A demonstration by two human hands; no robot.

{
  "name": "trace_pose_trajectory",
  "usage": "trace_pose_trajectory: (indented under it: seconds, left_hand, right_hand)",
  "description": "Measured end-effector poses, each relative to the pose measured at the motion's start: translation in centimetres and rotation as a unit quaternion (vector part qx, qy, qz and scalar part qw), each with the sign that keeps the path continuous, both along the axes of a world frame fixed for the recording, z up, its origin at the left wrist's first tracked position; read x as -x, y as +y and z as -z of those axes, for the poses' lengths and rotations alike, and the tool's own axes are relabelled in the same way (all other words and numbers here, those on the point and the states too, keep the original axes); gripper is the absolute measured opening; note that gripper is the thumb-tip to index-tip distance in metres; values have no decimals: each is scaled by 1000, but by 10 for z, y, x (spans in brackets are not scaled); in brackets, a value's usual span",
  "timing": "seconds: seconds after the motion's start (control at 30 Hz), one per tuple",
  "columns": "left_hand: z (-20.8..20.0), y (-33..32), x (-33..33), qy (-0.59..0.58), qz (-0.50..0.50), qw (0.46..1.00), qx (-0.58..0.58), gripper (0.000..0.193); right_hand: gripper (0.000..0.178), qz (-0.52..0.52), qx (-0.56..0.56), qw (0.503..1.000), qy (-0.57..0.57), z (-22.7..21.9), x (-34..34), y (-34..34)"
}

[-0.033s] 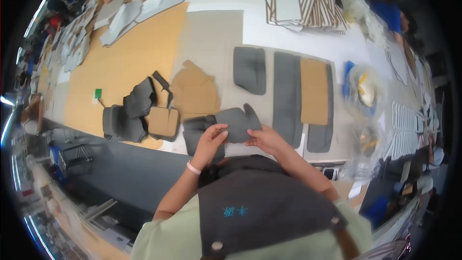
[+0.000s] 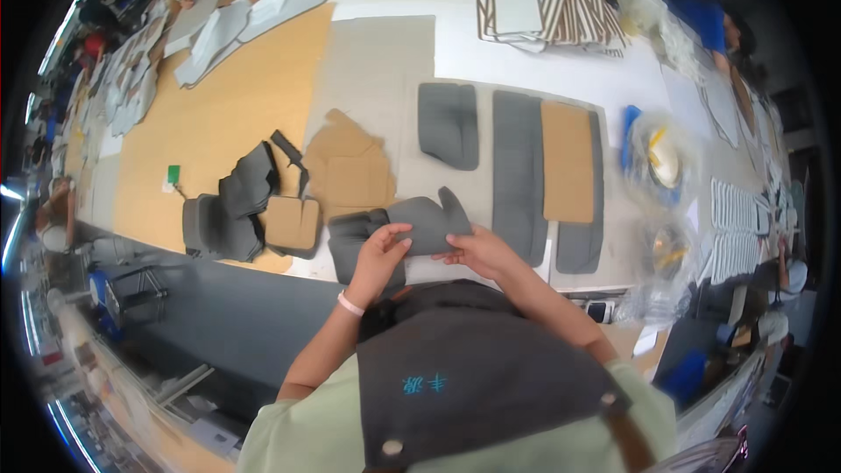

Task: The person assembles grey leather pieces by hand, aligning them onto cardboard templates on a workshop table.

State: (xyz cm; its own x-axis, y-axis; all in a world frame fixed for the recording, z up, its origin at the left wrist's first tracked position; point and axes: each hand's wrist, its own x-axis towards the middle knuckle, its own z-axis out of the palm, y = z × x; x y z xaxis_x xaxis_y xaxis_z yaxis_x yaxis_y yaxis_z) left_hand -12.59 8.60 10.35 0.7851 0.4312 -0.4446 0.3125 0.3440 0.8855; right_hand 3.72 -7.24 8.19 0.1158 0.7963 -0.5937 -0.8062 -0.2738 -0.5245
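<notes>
Between my two hands is a dark grey cut piece (image 2: 427,221), leather-like, with a narrow flap standing up at its far right. My left hand (image 2: 382,250) pinches its left edge between thumb and fingers. The right-hand edge is gripped by my right hand (image 2: 477,251), thumb on top and fingers beneath. Just left of the held piece, partly behind my left hand, lies a pile of dark grey pieces (image 2: 349,250). Beyond it rest tan cut pieces (image 2: 357,175) with an uneven outline.
Dark grey pieces (image 2: 208,226) and a tan pad (image 2: 291,222) lie at the left. Stacked grey pieces (image 2: 448,125), long grey panels (image 2: 517,175) and a tan panel (image 2: 568,162) lie ahead and right. Brown-edged white panels (image 2: 517,2) and a plastic-wrapped bundle (image 2: 666,166) are farther off.
The whole view has shifted slightly, with the table's contents a little farther left. Both hands keep their hold on the grey piece.
</notes>
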Motion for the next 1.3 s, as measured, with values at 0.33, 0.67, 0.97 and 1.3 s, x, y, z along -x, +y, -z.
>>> trace_pose_trajectory:
  seconds: [0.33, 0.67, 0.97, 1.3]
  left_hand:
    - [32, 12, -65, 68, 90, 954, -279, 30]
    - [60, 53, -156, 54, 14, 964, -260, 27]
    - [101, 63, -154, 61, 24, 927, -370, 22]
    - [85, 60, -163, -26, 25, 899, -436, 14]
  right_hand:
    - [10, 102, 131, 965, -204, 53, -47, -15]
    - [18, 182, 174, 910, -329, 69, -106, 41]
    - [32, 122, 240, 843, -467, 93, -102, 48]
    - [18, 105, 246, 744, -612, 97, -100, 48]
